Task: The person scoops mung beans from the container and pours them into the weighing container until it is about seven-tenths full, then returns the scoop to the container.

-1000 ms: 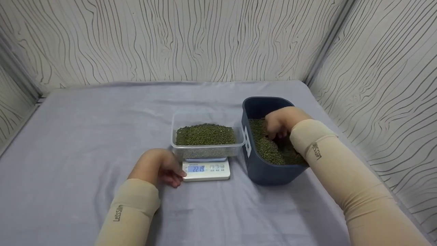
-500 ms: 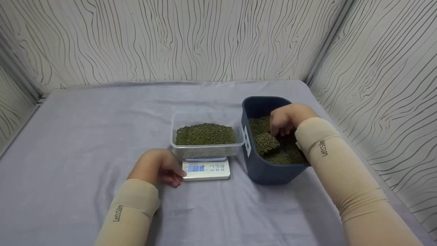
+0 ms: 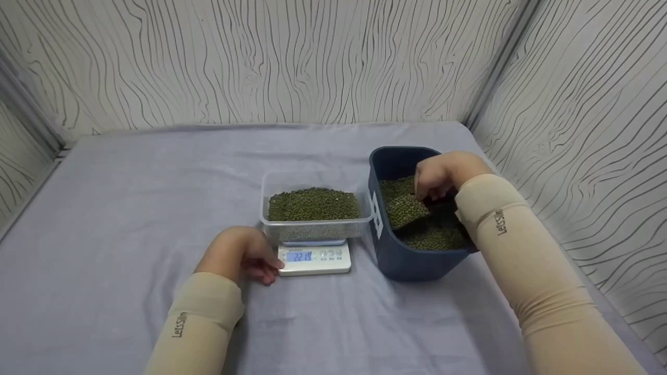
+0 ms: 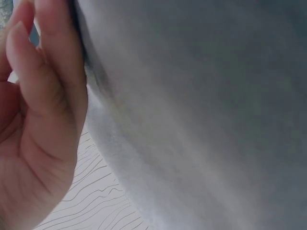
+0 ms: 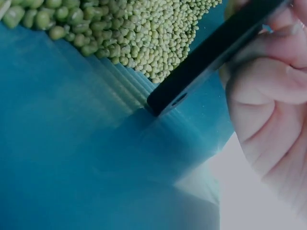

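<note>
Beside a white digital scale point(image 3: 315, 267), the left hand point(image 3: 249, 251) touches its near-left corner, fingers loosely bent. On top sits a clear rectangular plastic box point(image 3: 319, 230) of green beans point(image 3: 313, 204). Within the navy plastic bin point(image 3: 417, 268), the right hand point(image 3: 440, 174) grips a black-handled scoop point(image 5: 204, 62) of beans; scooping seems in hand, a level lift called for next.

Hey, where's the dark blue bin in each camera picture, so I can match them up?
Head: the dark blue bin stands right of centre, the right hand at its mouth.
Left wrist: can't tell; a blue sliver at upper left is too small to identify.
Right wrist: its wall spans the left and middle.
Shared landmark: the green beans inside it, clear in head and right wrist views.
</note>
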Tool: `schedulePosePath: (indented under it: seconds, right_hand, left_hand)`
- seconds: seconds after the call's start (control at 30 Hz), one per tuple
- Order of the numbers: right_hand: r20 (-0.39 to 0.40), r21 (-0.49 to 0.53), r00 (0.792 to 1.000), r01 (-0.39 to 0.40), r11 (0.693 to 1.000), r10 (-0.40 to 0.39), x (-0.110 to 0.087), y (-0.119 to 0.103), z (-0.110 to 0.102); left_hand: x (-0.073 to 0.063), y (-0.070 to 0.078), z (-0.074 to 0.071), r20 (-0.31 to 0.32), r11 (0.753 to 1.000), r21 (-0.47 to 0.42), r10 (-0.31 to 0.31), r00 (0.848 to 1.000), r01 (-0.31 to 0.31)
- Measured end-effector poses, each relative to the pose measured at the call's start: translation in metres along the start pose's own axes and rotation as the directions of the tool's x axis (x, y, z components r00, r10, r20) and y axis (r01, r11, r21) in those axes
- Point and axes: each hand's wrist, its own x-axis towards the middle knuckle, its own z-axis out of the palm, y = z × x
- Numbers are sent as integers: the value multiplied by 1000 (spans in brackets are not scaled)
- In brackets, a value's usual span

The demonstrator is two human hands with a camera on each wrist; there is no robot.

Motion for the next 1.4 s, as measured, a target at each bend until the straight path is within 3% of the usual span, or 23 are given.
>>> schedulePosePath:
  seconds: [0.43,0.73,1.23,1.4]
  right_hand:
    - [-8,30,1000,18,999,-18,-10,-4,-8]
    - [27,48,999,41,998,-42,-17,-4,-14]
    - [44,92,997,55,994,-59,-25,-7,-19]
    - [22,92,998,58,994,-60,-29,-8,-21]
  left_hand:
    - [-3,1,1,9,1000,-8,-4,1000,4]
    - [-4,2,1,9,1000,-17,-3,1000,3]
    - [-2,2,0,19,1000,18,0,1000,0]
    - [-3,2,1,8,1000,13,-4,1000,4]
